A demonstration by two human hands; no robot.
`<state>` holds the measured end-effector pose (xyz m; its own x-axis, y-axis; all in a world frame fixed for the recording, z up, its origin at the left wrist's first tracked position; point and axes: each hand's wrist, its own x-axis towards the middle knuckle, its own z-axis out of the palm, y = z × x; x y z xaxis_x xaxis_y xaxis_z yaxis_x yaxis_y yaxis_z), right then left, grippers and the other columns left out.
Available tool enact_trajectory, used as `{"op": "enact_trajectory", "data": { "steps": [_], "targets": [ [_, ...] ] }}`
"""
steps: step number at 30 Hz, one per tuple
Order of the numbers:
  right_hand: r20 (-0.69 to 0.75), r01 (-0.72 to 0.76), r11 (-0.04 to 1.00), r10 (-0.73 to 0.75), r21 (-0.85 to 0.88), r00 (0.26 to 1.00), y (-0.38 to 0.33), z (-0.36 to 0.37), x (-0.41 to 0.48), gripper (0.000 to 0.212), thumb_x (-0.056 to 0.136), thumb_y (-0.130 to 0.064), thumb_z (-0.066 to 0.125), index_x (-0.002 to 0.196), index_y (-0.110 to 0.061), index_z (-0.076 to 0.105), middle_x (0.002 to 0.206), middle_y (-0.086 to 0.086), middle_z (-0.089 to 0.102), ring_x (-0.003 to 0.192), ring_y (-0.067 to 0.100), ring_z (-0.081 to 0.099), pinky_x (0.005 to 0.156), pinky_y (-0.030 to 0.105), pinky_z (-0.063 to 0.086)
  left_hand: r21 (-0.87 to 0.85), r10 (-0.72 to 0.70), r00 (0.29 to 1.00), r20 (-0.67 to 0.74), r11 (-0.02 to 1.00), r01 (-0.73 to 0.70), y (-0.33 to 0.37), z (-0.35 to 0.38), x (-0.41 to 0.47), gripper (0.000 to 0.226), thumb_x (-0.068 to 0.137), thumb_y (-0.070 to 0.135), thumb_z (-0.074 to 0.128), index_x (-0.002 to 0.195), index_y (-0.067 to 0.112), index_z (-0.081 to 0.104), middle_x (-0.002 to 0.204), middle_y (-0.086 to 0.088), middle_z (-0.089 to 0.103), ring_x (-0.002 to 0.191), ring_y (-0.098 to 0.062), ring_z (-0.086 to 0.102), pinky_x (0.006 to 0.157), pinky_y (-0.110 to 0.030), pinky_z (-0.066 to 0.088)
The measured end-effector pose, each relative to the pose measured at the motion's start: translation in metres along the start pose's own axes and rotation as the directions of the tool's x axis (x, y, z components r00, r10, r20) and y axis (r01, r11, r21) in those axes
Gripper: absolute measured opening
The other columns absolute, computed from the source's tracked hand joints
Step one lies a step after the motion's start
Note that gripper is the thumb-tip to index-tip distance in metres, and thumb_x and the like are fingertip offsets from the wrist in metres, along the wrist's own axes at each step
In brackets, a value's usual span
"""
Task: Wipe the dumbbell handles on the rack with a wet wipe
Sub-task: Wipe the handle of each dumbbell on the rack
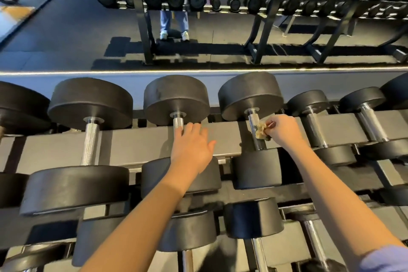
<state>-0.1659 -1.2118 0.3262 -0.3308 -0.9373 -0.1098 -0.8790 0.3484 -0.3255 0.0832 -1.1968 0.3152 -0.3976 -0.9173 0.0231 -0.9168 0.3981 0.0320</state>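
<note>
Handle [89, 141] left of all fingers lying untouched. Left hand [192, 147] resting flat, fingers straight, close together, covering second handle [178, 122]. Right hand [284, 130] pinching crumpled wet wipe [261, 132] against third handle [253, 122]. Wiping seemingly mid-row; smaller handles [314, 130] right of fingers probably waiting.

left hand [192, 146]: fingers straight, palm down | right hand [283, 129]: pinching wipe [260, 131]

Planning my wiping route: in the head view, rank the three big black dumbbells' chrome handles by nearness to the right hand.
1. Right chrome handle, against the crumpled beige wipe, just left of the right hand.
2. Middle chrome handle, under the left hand.
3. Long chrome handle, far left.
</note>
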Motion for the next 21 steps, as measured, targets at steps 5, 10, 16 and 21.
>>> {"op": "enact_trajectory", "data": {
  "steps": [5,10,16,21],
  "targets": [
    [0.152,0.095,0.996,-0.094,0.003,0.984,0.006,0.006,0.012,0.010,0.085,-0.007,0.064,0.086,-0.004,0.073,0.078,0.008,0.061,0.080,0.021,0.059,0.059,0.022,0.038,0.013,-0.098,0.994,0.038,0.995,0.098,0.006,0.001,0.001,0.049,0.100,0.048,0.024,0.126,0.015,0.051,0.124,-0.003,0.051,0.120,-0.021,0.041,0.105,-0.040,0.031],
    [0.171,0.155,0.987,-0.160,0.039,0.972,0.009,0.006,0.015,0.010,0.083,-0.012,0.069,0.077,-0.005,0.073,0.059,0.000,0.053,0.063,0.015,0.052,0.051,0.020,0.034,0.008,-0.081,0.997,0.002,0.997,0.081,0.010,0.001,0.005,0.050,0.100,0.049,0.023,0.125,0.015,0.050,0.121,-0.002,0.052,0.116,-0.020,0.044,0.102,-0.038,0.035],
    [0.049,0.097,0.989,-0.103,0.112,0.993,0.001,0.011,0.037,0.011,0.083,-0.011,0.069,0.082,-0.001,0.074,0.080,0.013,0.069,0.079,0.025,0.062,0.066,0.028,0.044,0.009,-0.085,0.996,0.025,0.996,0.085,0.010,0.001,0.007,0.051,0.100,0.048,0.025,0.135,0.017,0.043,0.128,-0.002,0.048,0.121,-0.020,0.041,0.098,-0.034,0.034],
    [-0.113,0.128,0.975,-0.109,0.181,0.988,-0.006,0.018,0.045,0.015,0.088,-0.009,0.063,0.095,0.000,0.073,0.090,0.015,0.070,0.083,0.027,0.061,0.068,0.025,0.036,0.017,-0.077,0.997,0.013,0.997,0.077,0.009,0.002,0.008,0.050,0.100,0.048,0.025,0.133,0.016,0.045,0.125,-0.002,0.050,0.118,-0.020,0.044,0.095,-0.033,0.036]
  ]
}}
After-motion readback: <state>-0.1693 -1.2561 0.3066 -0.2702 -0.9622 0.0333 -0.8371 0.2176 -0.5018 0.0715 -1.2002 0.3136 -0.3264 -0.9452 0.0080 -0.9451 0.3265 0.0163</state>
